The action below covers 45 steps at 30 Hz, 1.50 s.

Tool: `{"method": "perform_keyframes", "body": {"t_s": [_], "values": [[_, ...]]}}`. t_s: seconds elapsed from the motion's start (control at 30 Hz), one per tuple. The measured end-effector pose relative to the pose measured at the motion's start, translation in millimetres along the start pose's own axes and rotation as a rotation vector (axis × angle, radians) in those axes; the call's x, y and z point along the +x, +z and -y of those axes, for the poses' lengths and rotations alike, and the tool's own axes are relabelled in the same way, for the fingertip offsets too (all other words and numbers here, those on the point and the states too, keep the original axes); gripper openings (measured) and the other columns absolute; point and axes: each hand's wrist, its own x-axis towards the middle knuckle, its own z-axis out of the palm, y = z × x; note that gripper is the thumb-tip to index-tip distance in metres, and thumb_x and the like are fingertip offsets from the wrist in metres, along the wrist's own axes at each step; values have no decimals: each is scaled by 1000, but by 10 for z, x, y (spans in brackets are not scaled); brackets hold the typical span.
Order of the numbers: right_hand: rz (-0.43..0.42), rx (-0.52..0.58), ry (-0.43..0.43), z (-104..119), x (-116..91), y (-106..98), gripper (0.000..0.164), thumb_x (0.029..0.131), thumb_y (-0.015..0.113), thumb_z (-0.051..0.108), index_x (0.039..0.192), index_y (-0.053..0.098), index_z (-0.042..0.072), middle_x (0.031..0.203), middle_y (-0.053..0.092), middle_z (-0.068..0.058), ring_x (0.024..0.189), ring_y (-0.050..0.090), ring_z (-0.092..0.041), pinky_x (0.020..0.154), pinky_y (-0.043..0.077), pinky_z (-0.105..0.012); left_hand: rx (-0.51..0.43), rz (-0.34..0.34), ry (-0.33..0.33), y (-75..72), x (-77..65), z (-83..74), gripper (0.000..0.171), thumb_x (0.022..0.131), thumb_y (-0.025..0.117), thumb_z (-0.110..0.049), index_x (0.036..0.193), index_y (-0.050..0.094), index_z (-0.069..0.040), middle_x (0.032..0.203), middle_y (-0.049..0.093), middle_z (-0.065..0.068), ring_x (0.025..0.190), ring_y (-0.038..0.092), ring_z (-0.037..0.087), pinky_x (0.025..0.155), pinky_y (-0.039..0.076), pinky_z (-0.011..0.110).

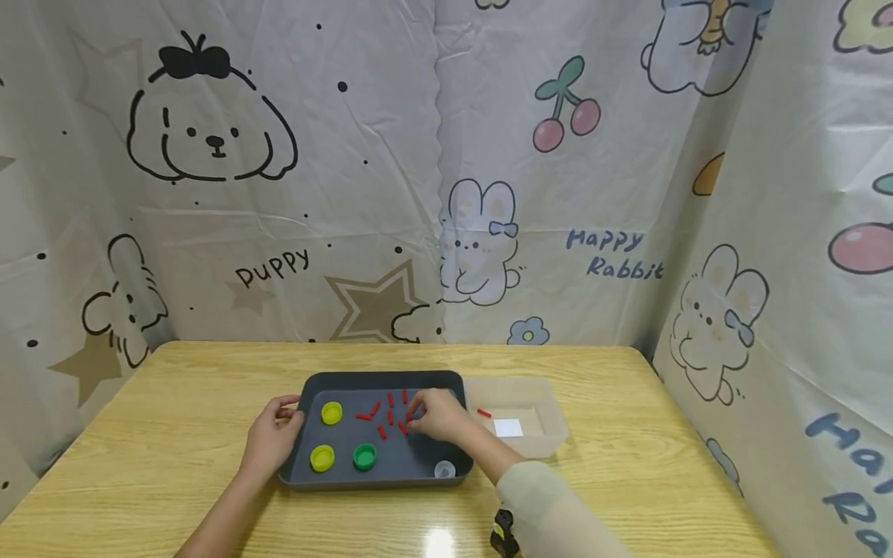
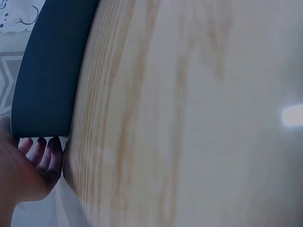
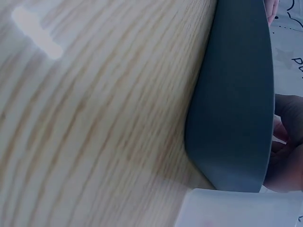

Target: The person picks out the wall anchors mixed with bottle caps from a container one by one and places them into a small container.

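Note:
A dark grey tray [image 1: 377, 484] lies on the table, with several short red sticks [image 1: 381, 432] scattered in its middle. At its left end, my left hand [image 1: 272, 435] grips the rim; in the left wrist view the fingers [image 2: 46, 156] bend against the end wall. My right hand [image 1: 438, 415] reaches over the tray from the right, thumb and forefinger pinching a red stick among the others. In the right wrist view the tray wall partly hides this hand [image 3: 289, 146]. Two yellow round cups [image 1: 331, 413], a green cup [image 1: 364, 457] and a small clear cup [image 1: 444, 470] stand in the tray.
A translucent plastic box [image 1: 554, 415] stands against the tray's right side, holding a red stick [image 1: 484, 413] and a white paper piece [image 1: 508, 428]. Wood-grain tabletop [image 1: 628, 465] surrounds both. Printed cloth [image 1: 377, 194] hangs behind and at the sides.

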Motion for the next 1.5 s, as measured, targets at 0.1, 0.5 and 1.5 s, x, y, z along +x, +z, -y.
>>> {"method": "perform_keyframes", "body": {"t_s": [0.1, 0.5, 1.5], "values": [[-2, -9, 3, -6, 11, 14, 15, 78, 72, 13, 92, 68, 6, 65, 52, 4, 55, 44, -6, 51, 35, -20, -3, -1, 2, 5, 8, 0, 38, 93, 47, -16, 129, 48, -3, 111, 55, 19, 90, 59, 24, 67, 43, 23], [-19, -114, 44, 12, 52, 82, 24, 77, 74, 14, 98, 65, 7, 69, 56, 1, 57, 42, -9, 56, 36, -23, 0, -7, 14, 8, 14, 23, 37, 94, 48, -16, 128, 48, -3, 110, 55, 20, 93, 60, 27, 68, 43, 24], [11, -90, 65, -16, 115, 95, 17, 77, 73, 14, 92, 68, 7, 92, 67, -6, 70, 52, -12, 61, 42, -24, 8, -9, 9, 12, 2, 12, 37, 93, 48, -15, 128, 48, -2, 108, 55, 19, 86, 59, 20, 67, 43, 24]]}}
